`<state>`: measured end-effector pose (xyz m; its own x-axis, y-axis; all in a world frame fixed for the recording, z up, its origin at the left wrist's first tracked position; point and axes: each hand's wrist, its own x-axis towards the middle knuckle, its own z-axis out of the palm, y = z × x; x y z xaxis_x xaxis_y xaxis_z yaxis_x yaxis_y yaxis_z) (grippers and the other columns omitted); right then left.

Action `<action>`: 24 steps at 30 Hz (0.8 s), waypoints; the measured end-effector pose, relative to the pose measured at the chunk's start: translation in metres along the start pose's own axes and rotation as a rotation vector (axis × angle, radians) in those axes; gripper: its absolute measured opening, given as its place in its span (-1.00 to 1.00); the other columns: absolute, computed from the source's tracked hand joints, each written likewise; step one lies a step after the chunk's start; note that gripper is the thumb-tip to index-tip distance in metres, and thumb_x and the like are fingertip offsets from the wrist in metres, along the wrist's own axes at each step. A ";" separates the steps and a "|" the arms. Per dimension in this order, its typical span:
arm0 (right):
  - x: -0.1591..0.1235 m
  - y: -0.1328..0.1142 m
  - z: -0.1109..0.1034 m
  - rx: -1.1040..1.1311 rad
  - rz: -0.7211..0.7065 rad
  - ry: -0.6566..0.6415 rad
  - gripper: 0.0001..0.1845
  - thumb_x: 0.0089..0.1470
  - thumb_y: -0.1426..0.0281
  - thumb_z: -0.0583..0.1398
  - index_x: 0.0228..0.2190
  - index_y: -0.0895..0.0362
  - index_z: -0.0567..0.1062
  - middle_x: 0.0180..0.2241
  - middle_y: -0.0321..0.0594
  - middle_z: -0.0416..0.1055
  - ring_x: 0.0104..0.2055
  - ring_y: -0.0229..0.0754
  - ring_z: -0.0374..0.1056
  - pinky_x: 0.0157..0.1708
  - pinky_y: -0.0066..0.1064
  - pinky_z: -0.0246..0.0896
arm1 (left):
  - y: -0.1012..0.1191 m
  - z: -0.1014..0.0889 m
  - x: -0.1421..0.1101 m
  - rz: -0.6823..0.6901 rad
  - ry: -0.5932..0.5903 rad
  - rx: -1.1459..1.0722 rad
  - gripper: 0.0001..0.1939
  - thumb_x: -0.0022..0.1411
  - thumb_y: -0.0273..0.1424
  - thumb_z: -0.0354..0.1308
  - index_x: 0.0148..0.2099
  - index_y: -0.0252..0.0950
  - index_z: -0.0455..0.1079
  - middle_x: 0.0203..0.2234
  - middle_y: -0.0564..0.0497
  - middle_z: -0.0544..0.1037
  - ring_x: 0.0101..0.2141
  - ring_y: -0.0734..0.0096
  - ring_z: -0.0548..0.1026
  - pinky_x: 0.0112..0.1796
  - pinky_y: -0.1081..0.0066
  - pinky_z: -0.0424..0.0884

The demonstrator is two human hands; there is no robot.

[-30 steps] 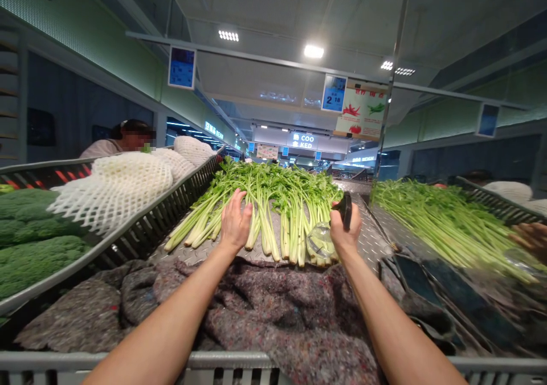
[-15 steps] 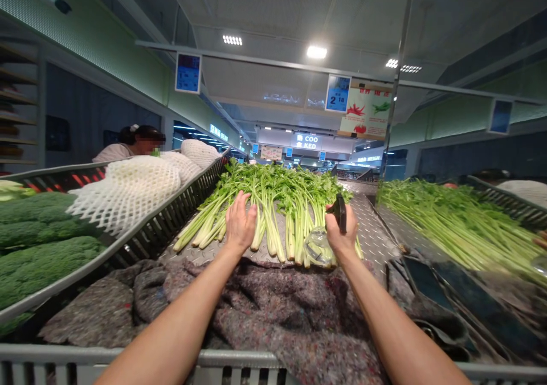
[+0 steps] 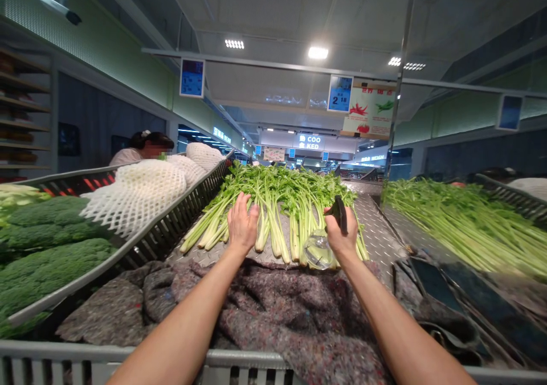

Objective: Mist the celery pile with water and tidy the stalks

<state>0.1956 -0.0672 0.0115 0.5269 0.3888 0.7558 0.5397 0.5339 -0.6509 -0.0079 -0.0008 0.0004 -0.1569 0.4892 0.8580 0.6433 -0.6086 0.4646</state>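
Observation:
My right hand (image 3: 343,232) is wrapped round a spray bottle (image 3: 317,249) with a black trigger head and a clear body. The bottle is over the stalk ends of the celery (image 3: 294,225), which lies spread in rows on a patterned metal surface, leaves to the back. My left hand (image 3: 243,222) is raised over the celery's left half, fingers loosely extended and holding nothing; whether it touches the stalks I cannot tell. Just in front of the celery lies a crumpled grey-brown felt blanket (image 3: 256,299), with both my forearms above it.
On the left, a slanted black crate (image 3: 171,214) holds broccoli (image 3: 47,271) and produce in white foam nets (image 3: 137,191). A person (image 3: 145,146) is behind it. A dark phone-like device (image 3: 436,282) lies front right, beside a mirror wall (image 3: 453,225) reflecting the celery.
The view has shifted slightly, so the surroundings appear a little farther right. Both hands keep nearly the same pose, the right still gripping the spray bottle.

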 end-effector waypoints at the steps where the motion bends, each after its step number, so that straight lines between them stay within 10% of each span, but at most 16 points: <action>1: -0.001 0.000 0.000 0.001 0.005 0.002 -0.75 -0.23 0.33 0.10 -0.42 0.14 0.42 -0.43 -0.27 0.39 -0.43 -0.21 0.25 -0.42 -0.42 0.09 | 0.000 -0.001 0.000 -0.002 0.002 0.000 -0.50 0.18 -0.20 -0.29 0.07 -0.37 0.13 0.10 -0.21 0.15 0.10 0.19 0.10 0.05 0.11 0.02; 24: 0.000 -0.026 0.030 0.098 0.082 -0.044 -0.73 -0.21 0.30 0.10 -0.41 0.16 0.43 -0.50 -0.28 0.36 -0.51 -0.24 0.21 -0.53 -0.44 0.07 | -0.006 -0.004 0.003 -0.097 0.053 -0.031 -0.54 0.20 -0.22 -0.26 0.06 -0.34 0.14 0.10 -0.21 0.15 0.10 0.16 0.10 0.06 0.05 -0.02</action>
<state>0.1619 -0.0590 0.0303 0.5367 0.4655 0.7038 0.4281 0.5685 -0.7025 -0.0152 0.0020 0.0008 -0.2574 0.5134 0.8187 0.5995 -0.5796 0.5519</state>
